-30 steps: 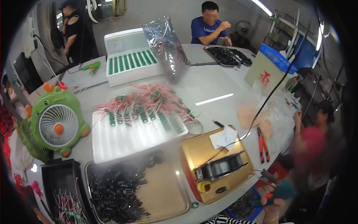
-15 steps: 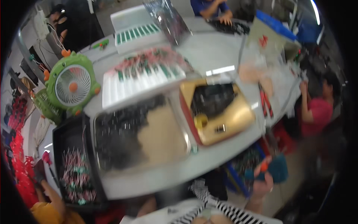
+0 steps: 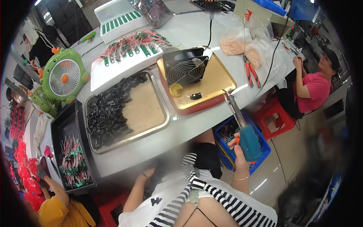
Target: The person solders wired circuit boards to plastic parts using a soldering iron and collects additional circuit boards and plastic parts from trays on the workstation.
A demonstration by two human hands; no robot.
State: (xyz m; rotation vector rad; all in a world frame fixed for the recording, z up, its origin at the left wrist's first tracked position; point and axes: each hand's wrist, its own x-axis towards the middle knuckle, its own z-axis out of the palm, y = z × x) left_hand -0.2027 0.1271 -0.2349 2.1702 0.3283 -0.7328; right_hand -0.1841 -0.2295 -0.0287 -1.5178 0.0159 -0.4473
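Observation:
My right hand (image 3: 240, 155) is closed round the teal handle of a soldering gun (image 3: 249, 142). Its long metal nose points up and left, with the tip beside the right edge of a gold tray (image 3: 215, 81). On that tray stand a black square fan (image 3: 187, 72) with a wire guard, a small yellow cup-like ring (image 3: 176, 90) and one small black part (image 3: 195, 96). My left hand (image 3: 148, 173) is low by my lap, below the table's front edge; its fingers are hidden.
A metal tray (image 3: 164, 113) holds many black parts. Wired green boards lie in a black bin (image 3: 62, 130) and on white foam (image 3: 99, 79). A green fan (image 3: 66, 77), red-handled pliers (image 3: 251, 72), plastic bags (image 3: 261, 49) and a blue crate (image 3: 264, 151) surround me. Co-workers sit left and right.
The view has shifted and sharpened. The soldering gun in my right hand has turned, its nose now reaching up toward the gold tray. The far person's body has left the view.

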